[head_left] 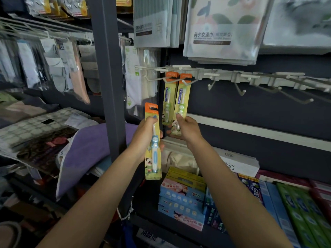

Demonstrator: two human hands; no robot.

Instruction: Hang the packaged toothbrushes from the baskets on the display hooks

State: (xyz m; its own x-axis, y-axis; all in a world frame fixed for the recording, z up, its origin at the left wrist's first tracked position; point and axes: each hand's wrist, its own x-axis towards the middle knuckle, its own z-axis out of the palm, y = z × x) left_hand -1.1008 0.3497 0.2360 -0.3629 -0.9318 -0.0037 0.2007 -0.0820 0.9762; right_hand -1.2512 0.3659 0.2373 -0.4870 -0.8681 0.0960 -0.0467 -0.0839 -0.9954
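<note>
My left hand (146,136) grips a yellow-and-orange pack with a blue toothbrush (153,154), held upright below and left of the hooks. My right hand (187,128) pinches the bottom of a second pack with a white toothbrush (182,102); its orange top sits at the tip of a white display hook (188,82). Just left of it, a pack with a green toothbrush (167,101) hangs on a neighbouring hook (155,80). No basket is in view.
A white rail with several bare hooks (240,90) runs to the right. Packaged towels (222,33) hang above it. Toothpaste boxes (182,203) fill the shelf below. A dark upright post (109,77) stands left of the hooks, with hanging socks (53,68) beyond.
</note>
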